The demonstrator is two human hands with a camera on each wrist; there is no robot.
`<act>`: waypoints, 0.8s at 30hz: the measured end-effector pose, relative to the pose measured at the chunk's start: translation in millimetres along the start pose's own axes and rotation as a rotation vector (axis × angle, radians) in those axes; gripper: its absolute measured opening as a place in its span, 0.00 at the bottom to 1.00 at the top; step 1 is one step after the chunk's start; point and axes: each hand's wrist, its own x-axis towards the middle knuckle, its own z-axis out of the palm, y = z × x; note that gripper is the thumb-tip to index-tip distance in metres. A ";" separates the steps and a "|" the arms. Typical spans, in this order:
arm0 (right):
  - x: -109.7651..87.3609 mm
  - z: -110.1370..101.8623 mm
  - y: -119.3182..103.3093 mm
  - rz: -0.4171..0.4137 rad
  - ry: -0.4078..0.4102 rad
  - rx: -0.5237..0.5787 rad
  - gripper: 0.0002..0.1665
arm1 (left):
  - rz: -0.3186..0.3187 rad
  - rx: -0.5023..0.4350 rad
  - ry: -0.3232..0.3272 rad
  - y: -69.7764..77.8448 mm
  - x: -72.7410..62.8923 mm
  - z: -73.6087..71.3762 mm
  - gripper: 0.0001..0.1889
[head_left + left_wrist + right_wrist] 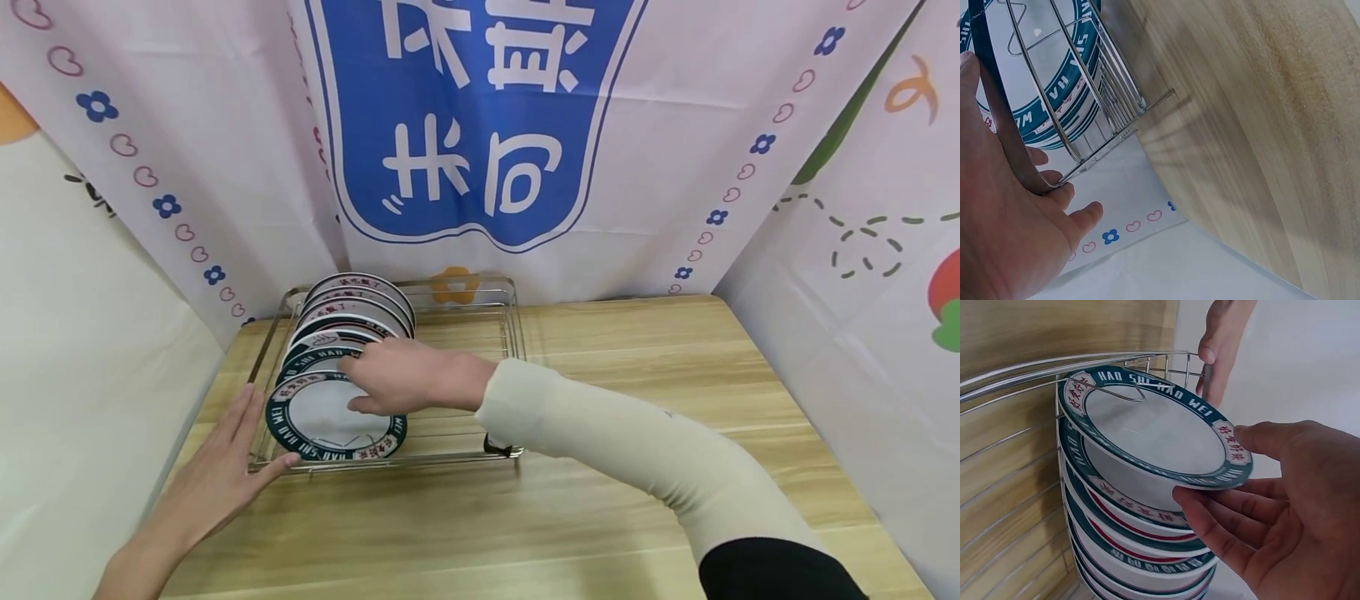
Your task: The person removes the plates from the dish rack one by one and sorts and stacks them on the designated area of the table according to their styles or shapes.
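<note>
A row of round plates with dark green rims [352, 304] stands in the left part of a wire dish rack [450, 457]. The frontmost plate [1154, 437], white in the middle with lettering round its green rim, leans toward the rack's front rail. My right hand [408, 377] pinches this plate's edge, thumb on its face and fingers behind, as the right wrist view shows. With my left hand [213, 479] I hold the rack's front left corner; its fingers wrap round the flat metal side band [1010, 134]. Other plates sit close behind the front one, partly hidden by it.
The rack stands on a wooden table [615, 517], its right part showing bare wires. A printed cloth [660, 167] with a blue emblem hangs right behind, and pale printed sheets [847, 333] close off the sides. A small black piece [495, 446] sits at the rack's front right corner.
</note>
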 end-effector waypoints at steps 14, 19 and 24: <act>20.4 24.4 -4.0 0.057 -0.014 0.112 0.14 | 0.000 0.006 0.007 0.3 1.5 -0.5 0.56; 19.1 28.7 -3.0 0.063 0.026 0.139 0.10 | -0.008 0.005 -0.004 0.7 1.3 -0.6 0.57; 16.4 30.9 -3.0 0.046 0.055 0.155 0.09 | -0.012 0.012 -0.014 -0.2 1.9 -0.9 0.57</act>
